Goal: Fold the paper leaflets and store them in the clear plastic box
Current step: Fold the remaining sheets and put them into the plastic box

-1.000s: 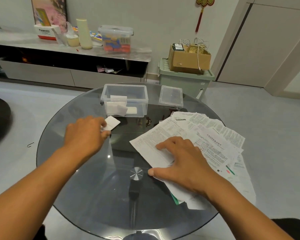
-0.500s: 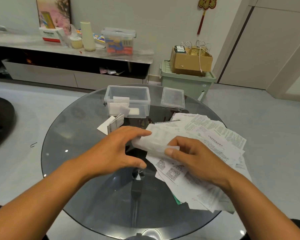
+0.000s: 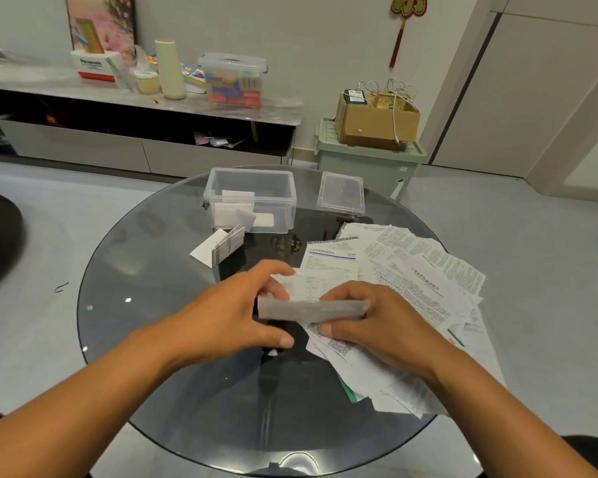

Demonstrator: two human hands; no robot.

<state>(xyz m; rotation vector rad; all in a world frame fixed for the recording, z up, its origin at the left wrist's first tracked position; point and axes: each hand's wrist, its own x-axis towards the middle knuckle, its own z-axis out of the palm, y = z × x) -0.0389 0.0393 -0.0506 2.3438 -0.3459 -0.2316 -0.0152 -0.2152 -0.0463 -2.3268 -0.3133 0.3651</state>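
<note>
Both hands hold one white leaflet [image 3: 311, 307] just above the round glass table [image 3: 145, 305], bent over into a long strip. My left hand [image 3: 235, 312] pinches its left end, and my right hand [image 3: 377, 326] grips its right end. A spread pile of unfolded printed leaflets [image 3: 425, 291] lies under and to the right of my right hand. The clear plastic box [image 3: 277, 194] stands open at the table's far side with a few folded leaflets inside. One folded leaflet [image 3: 221, 246] lies on the glass just in front of the box.
The box's clear lid [image 3: 341, 193] lies to the right of the box. Beyond the table stand a green storage bin [image 3: 366, 160] with a cardboard box on it and a low cabinet [image 3: 118, 98] carrying several items.
My left hand let go of the small folded leaflet, which now lies in front of the box. Both hands came together on a sheet from the pile and folded it into a strip.
</note>
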